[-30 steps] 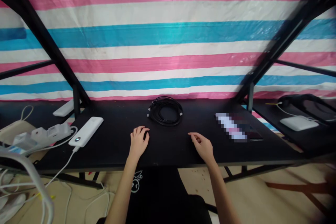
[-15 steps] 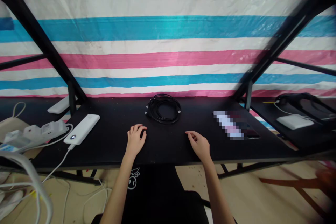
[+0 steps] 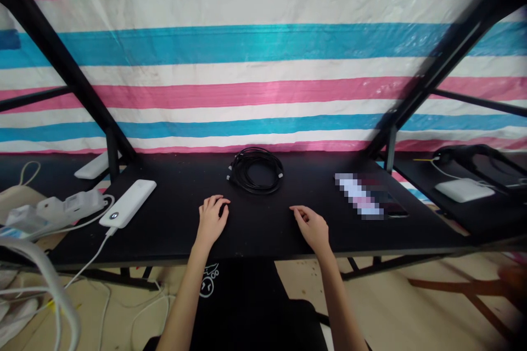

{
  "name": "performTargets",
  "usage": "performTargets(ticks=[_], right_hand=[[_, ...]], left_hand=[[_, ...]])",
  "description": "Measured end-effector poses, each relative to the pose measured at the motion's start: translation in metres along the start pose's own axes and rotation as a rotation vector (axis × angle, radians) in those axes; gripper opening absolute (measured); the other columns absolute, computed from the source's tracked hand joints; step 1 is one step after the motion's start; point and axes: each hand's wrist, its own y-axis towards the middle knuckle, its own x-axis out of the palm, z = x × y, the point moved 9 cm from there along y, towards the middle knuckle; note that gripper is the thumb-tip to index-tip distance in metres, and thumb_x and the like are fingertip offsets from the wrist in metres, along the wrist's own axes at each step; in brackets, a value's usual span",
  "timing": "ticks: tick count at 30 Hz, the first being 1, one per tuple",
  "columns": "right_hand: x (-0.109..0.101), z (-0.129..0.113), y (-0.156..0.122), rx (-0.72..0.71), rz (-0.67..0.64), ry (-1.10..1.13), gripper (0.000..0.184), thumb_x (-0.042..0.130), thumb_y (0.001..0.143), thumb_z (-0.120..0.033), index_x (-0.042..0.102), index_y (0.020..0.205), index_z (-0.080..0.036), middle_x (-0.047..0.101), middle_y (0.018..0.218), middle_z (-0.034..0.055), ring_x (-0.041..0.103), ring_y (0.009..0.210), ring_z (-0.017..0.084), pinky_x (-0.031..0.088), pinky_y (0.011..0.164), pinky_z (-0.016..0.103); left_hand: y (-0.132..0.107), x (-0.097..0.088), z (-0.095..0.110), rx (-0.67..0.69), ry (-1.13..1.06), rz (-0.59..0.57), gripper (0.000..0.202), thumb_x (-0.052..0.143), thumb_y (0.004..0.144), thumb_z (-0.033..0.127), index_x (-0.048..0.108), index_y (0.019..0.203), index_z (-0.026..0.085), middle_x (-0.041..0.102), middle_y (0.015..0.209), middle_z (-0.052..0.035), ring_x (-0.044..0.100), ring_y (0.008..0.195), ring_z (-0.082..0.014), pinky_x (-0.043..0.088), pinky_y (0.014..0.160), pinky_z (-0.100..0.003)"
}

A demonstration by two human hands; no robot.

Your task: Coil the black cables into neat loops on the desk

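Note:
A black cable (image 3: 267, 188) lies coiled near the back middle of the black table, tied in a round bundle with several pale connector ends showing. My left hand (image 3: 212, 218) rests palm down on the tabletop, in front of the coil and to its left. Its fingers are loosely bent and apart, with nothing in them. On the other side, my right hand (image 3: 313, 226) rests on its edge with fingers loosely curved and the index finger pointing left. Nothing shows in it, and its palm side is partly hidden. Neither hand touches the cable.
On the left, a white power bank (image 3: 130, 203) with a charging cord lies by a loaded power strip (image 3: 53, 211). A pixelated phone-like object (image 3: 360, 197) lies right. Black slanted frame bars (image 3: 78, 79) flank the table (image 3: 255, 233). A striped sheet (image 3: 263, 44) hangs behind.

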Motion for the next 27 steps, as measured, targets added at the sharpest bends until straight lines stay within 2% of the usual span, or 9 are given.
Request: performTargets(ticks=[19,22,24,27], right_hand=[[-0.001,-0.002,-0.002,0.017,-0.009,-0.014,0.030,0.045,0.086,-0.040,0.071,0.092,-0.026,0.065,0.071,-0.0012,0.058,0.063,0.013,0.037,0.058,0.023],[-0.002,-0.003,0.003,0.060,0.007,-0.048,0.037,0.047,0.084,-0.049,0.066,0.106,-0.026,0.066,0.080,-0.0006,0.061,0.070,0.015,0.040,0.062,0.025],[0.002,-0.002,0.017,0.108,-0.042,-0.079,0.055,0.047,0.082,-0.057,0.055,0.124,-0.023,0.066,0.089,0.0014,0.064,0.077,0.017,0.044,0.067,0.026],[0.016,-0.006,0.054,0.151,-0.169,-0.100,0.073,0.038,0.084,-0.063,0.039,0.139,-0.014,0.063,0.099,0.0066,0.065,0.065,0.014,0.047,0.063,0.025]], left_hand=[[0.000,0.001,0.000,0.008,0.027,0.008,0.023,0.044,0.088,0.025,0.064,0.099,0.025,0.059,0.115,-0.0076,0.048,0.108,-0.0264,0.040,0.088,-0.043],[-0.001,0.002,0.006,0.036,0.084,0.026,0.023,0.043,0.088,0.023,0.062,0.101,0.024,0.059,0.113,-0.0089,0.049,0.107,-0.0264,0.040,0.087,-0.043],[-0.003,0.004,0.014,0.092,0.124,0.026,0.025,0.042,0.088,0.021,0.061,0.104,0.022,0.059,0.112,-0.0102,0.050,0.106,-0.0260,0.040,0.087,-0.042],[-0.005,0.007,0.024,0.165,0.137,0.021,0.026,0.041,0.088,0.019,0.059,0.107,0.020,0.060,0.111,-0.0107,0.051,0.106,-0.0254,0.040,0.087,-0.041]])
